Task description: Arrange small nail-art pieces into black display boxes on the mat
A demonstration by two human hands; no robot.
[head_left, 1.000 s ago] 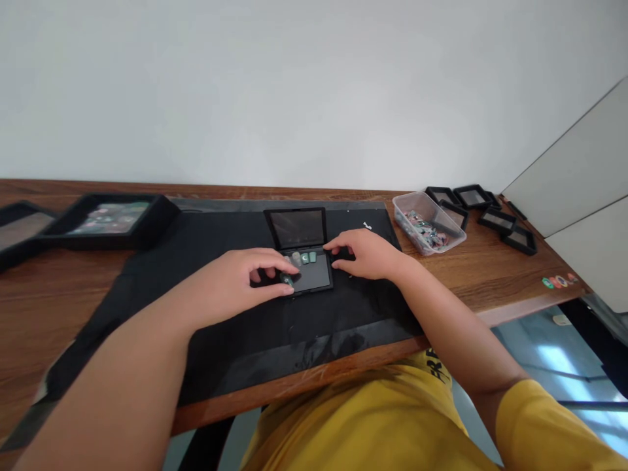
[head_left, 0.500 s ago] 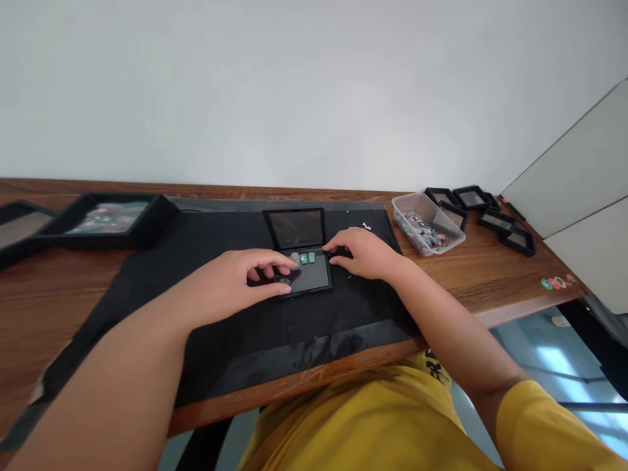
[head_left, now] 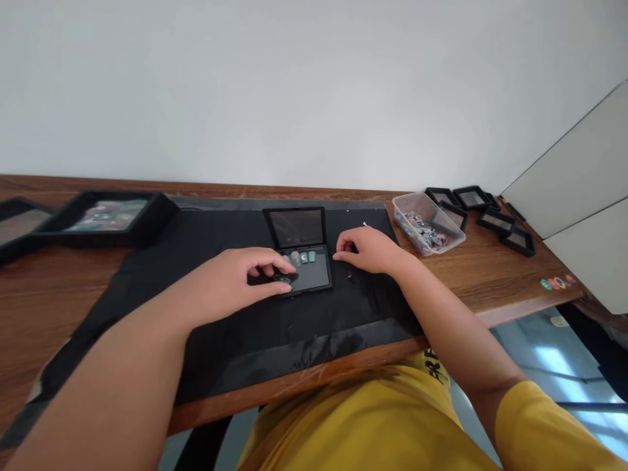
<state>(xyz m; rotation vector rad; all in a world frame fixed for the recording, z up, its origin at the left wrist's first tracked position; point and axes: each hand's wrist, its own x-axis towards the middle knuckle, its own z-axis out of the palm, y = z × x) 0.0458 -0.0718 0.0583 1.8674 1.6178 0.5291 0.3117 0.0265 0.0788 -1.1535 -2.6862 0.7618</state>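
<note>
Under left fingers, green piece

On the wooden surface lies a black mat, and on it an open black case with its lid upright. A row of small greenish stones sits inside. The left hand rests on the case's left edge, fingers curled over a dark green stone. The right hand sits just right of the case, fingertips pinched together. A clear tub of pieces stands further right.
</note>
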